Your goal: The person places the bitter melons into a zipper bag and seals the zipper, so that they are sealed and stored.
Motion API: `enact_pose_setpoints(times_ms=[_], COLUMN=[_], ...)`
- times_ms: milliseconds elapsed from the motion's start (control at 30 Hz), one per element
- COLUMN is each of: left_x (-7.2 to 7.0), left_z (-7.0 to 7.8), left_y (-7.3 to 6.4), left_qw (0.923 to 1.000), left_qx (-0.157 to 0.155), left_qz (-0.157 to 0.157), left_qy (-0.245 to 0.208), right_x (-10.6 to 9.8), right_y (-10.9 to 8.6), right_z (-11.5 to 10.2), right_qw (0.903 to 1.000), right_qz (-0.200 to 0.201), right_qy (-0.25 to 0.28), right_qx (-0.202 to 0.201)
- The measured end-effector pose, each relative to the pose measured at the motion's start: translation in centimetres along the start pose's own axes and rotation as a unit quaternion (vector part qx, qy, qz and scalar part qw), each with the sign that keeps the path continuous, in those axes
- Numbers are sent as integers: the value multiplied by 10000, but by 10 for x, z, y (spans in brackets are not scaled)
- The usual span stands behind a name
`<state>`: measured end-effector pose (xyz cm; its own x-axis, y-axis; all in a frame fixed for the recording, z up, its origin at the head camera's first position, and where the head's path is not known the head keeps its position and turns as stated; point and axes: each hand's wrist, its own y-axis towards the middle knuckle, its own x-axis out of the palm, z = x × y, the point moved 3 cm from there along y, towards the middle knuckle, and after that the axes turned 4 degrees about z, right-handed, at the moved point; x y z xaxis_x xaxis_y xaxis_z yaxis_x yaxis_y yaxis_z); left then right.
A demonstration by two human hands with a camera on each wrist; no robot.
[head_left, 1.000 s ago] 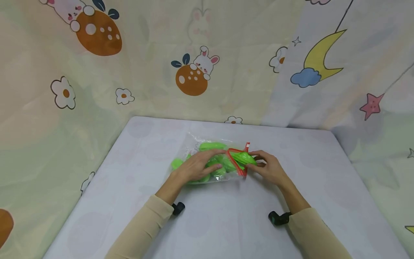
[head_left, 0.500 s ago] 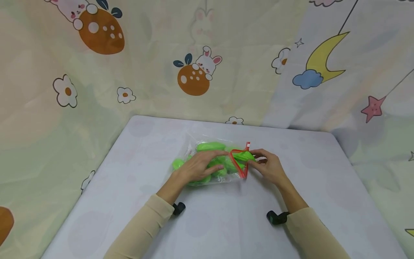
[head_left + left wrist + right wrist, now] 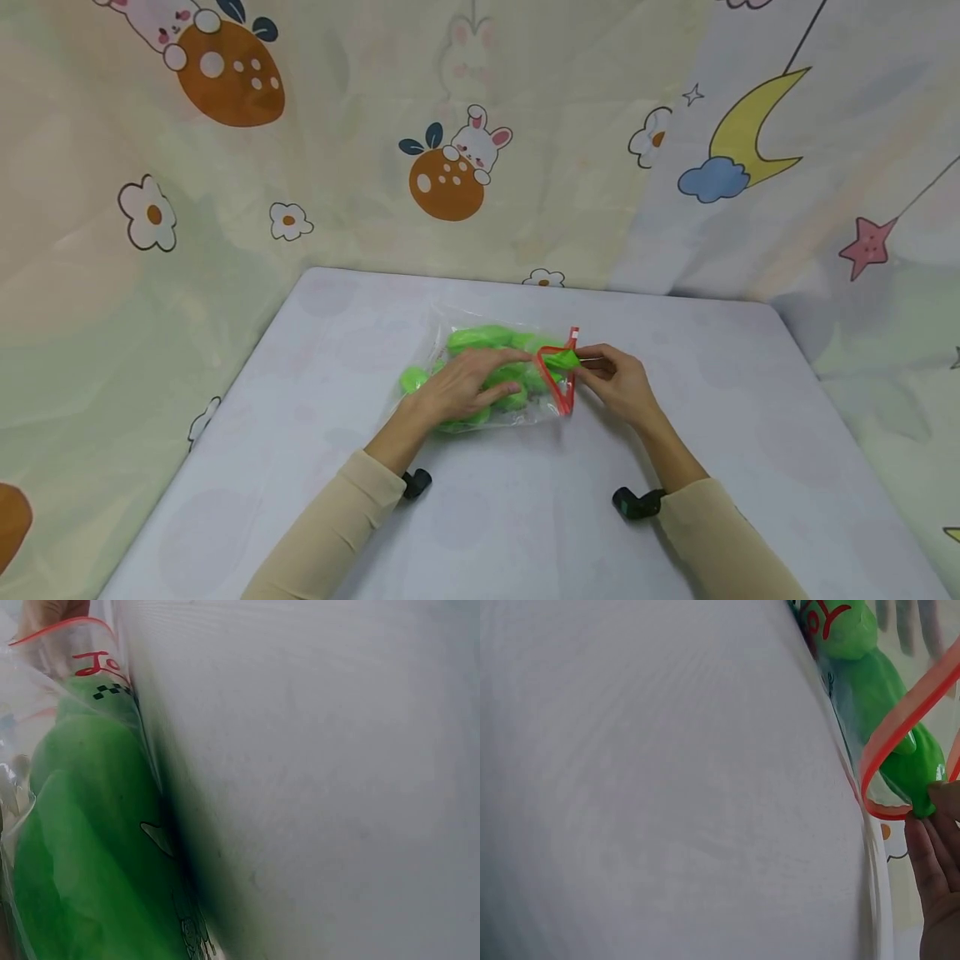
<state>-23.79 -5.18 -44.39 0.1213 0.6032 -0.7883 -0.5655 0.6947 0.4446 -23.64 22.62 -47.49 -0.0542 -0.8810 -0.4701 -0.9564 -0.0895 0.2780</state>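
Note:
A clear zip bag (image 3: 420,337) with a red zip lies on the table, filled with several bright green plastic pieces (image 3: 480,337). Its mouth gapes on the right, where the red zip strip (image 3: 572,400) forms a triangle. My left hand (image 3: 457,383) rests over the bag, index finger reaching to the zip and thumb apart from it. With thumb and fingertips, my right hand (image 3: 618,382) pinches the tapered end of a glossy green toy vegetable (image 3: 915,769), most of it inside the bag. Red lettering and a black checker print show on the bag in the left wrist view.
The table (image 3: 480,517) has a white cloth. Behind and at both sides hangs a printed curtain (image 3: 570,167) with rabbits, flowers and a moon. A black wrist camera (image 3: 637,503) is worn at the right cuff, another at the left.
My right hand has moved slightly left, taking the green toy vegetable further into the bag's mouth, so less of it sticks out. My left hand stays almost where it was on the bag.

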Motion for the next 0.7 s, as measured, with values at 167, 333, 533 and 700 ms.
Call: enact_pose_setpoints(times_ms=[167,333,533,700], left_x=[0,0,2,5], left_z=[1,2,4,4], left_y=[0,0,0,-1], left_qw=[10000,9999,9999,9999], left_qx=[19,112,125,13], left_qz=[11,-6,-83,-143], left_qy=[-3,-42,-36,14], right_x=[2,7,12,13], right_y=[-1,-2,-3,-5], right_z=[-2,-2,0,0], right_qw=[9998,9985,9956,9944], right_qz=[-162,-552,-920,-1044], right_qy=[-150,10,112,32], right_qx=[19,70,153,149])
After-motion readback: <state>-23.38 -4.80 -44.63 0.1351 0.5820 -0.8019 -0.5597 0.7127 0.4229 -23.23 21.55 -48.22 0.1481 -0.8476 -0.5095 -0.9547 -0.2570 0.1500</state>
